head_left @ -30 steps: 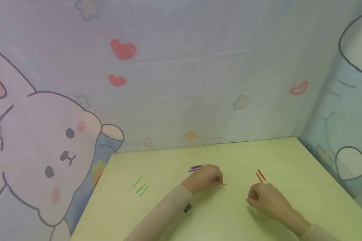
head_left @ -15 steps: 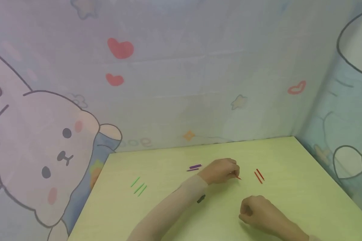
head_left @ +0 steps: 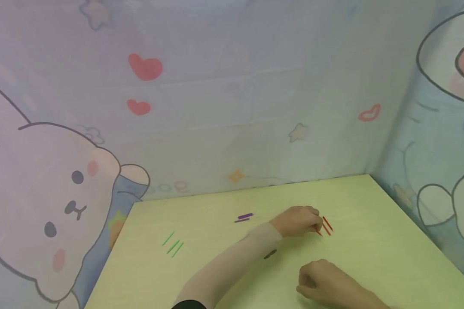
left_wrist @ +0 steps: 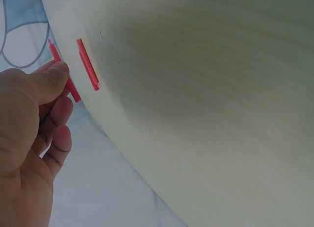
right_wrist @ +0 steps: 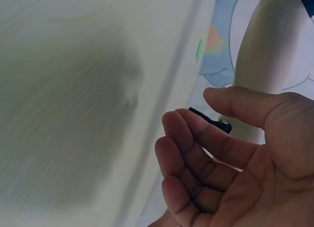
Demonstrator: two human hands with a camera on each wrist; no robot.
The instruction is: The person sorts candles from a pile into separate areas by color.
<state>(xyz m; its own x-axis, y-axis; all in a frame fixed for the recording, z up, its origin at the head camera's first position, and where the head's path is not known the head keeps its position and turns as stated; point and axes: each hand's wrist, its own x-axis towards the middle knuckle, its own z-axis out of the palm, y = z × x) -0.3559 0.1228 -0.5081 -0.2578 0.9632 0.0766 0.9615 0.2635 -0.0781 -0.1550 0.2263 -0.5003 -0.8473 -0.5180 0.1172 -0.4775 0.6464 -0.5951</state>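
Between thumb and fingertips, my left hand (head_left: 298, 221) pinches a slim red stick (left_wrist: 73, 90) with a narrow tip. Only the stick's lower end shows below the fingers in the head view. Just right of it, two more red sticks (head_left: 328, 224) lie side by side on the yellow-green table (head_left: 371, 253); the left wrist view shows this red pair (left_wrist: 88, 65) close together beside the held one. My right hand (head_left: 326, 281) is nearer the front, over the table, its fingers loosely bent. In the right wrist view the right palm (right_wrist: 250, 192) holds nothing.
Two purple sticks (head_left: 245, 216) lie toward the table's back, left of the left hand. Three green sticks (head_left: 173, 246) lie slanted at the left. Behind the table hangs a cartoon-printed cloth (head_left: 216, 128), also covering both sides. A small black piece (head_left: 270, 254) sits under the left wrist.
My left hand has carried its red stick rightward from near the purple sticks to beside the red pair. My right hand has drawn back from the red pair toward the table's front.
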